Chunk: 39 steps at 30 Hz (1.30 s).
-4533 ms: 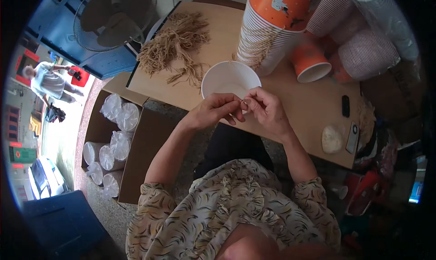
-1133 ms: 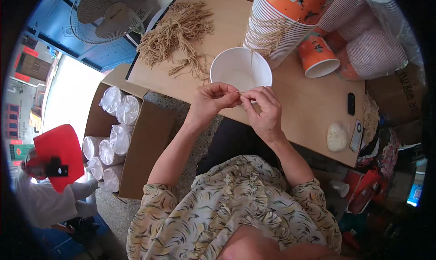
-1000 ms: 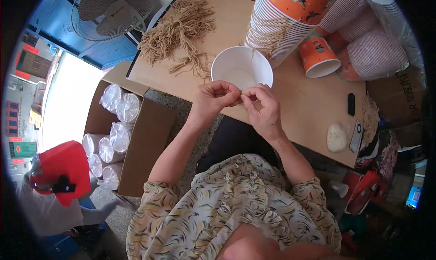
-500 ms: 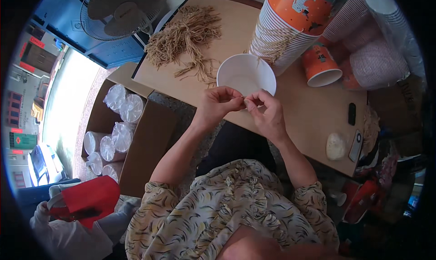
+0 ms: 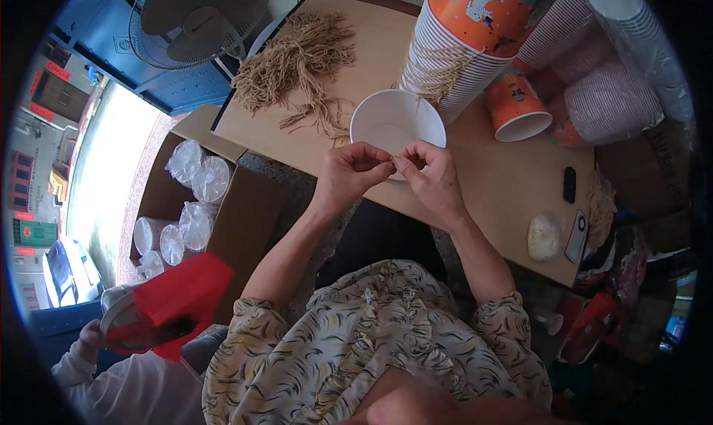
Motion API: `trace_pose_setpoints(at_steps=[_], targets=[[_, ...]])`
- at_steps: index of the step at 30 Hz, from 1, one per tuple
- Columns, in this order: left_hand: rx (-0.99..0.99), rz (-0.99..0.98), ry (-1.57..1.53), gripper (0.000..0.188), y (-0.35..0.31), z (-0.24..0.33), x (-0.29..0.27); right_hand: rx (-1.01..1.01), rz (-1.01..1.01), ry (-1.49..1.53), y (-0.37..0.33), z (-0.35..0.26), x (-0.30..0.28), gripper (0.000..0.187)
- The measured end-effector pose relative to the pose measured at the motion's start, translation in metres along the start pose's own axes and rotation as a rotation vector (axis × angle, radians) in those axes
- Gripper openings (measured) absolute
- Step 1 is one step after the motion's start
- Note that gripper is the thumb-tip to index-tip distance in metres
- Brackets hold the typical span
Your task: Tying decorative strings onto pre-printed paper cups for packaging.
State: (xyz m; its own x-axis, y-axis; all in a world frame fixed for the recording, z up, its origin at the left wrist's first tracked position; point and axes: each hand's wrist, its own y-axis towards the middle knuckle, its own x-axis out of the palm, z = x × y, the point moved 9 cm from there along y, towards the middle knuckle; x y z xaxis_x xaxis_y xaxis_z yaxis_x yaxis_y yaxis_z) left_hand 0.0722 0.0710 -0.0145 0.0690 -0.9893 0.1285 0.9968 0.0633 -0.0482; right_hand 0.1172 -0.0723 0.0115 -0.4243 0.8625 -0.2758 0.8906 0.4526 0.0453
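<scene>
In front of my chest, my left hand (image 5: 356, 174) and my right hand (image 5: 431, 178) meet at the fingertips, thumbs and forefingers pinched together. Whatever lies between them is too small to make out. Just behind the fingers stands a white paper tub (image 5: 399, 120), its wide mouth facing up and its near rim partly covered by my hands. A tall stack of nested paper tubs (image 5: 464, 50), the top one orange with animal prints, rises beside it, with strands of tan twisted cord (image 5: 445, 74) draped on its side. A tangled pile of the same cord (image 5: 293, 65) spreads at the table's far left.
An orange tub (image 5: 518, 105) lies on its side near plastic-wrapped stacks (image 5: 613, 109). At the table's right sit a dark object (image 5: 570, 185), a whitish lump (image 5: 545, 238) and a small scale-like device (image 5: 575, 235). A carton of wrapped tubs (image 5: 245, 217), a fan (image 5: 200, 24) and another person (image 5: 137, 388) are left.
My hands stay pinched together in nearly the same place. At lower left, the other person's red item has moved right and up. The whole view has shifted slightly.
</scene>
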Motion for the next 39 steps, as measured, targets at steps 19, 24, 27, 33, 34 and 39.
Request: trace_pose_setpoints(at_steps=[19,24,27,33,34,39], targets=[[-0.004,-0.122,0.032,0.012,0.008,0.005,0.003,-0.126,-0.119,-0.083,0.007,-0.005,-0.002,0.013],[-0.029,-0.133,0.000,0.011,0.010,0.002,0.004,-0.103,-0.139,-0.006,0.007,-0.001,-0.002,0.010],[-0.001,-0.100,-0.043,0.012,0.011,0.002,0.003,-0.126,-0.146,-0.024,0.003,-0.006,-0.002,0.009],[0.025,-0.105,-0.004,0.007,0.011,0.006,0.002,-0.069,-0.163,0.026,-0.002,-0.002,-0.003,0.009],[0.044,-0.107,0.000,0.005,0.012,0.006,0.003,-0.055,-0.186,0.084,-0.002,-0.001,-0.002,0.010],[0.018,-0.104,0.011,0.005,0.012,0.002,0.005,0.003,-0.174,0.152,0.004,0.007,-0.006,0.014]])
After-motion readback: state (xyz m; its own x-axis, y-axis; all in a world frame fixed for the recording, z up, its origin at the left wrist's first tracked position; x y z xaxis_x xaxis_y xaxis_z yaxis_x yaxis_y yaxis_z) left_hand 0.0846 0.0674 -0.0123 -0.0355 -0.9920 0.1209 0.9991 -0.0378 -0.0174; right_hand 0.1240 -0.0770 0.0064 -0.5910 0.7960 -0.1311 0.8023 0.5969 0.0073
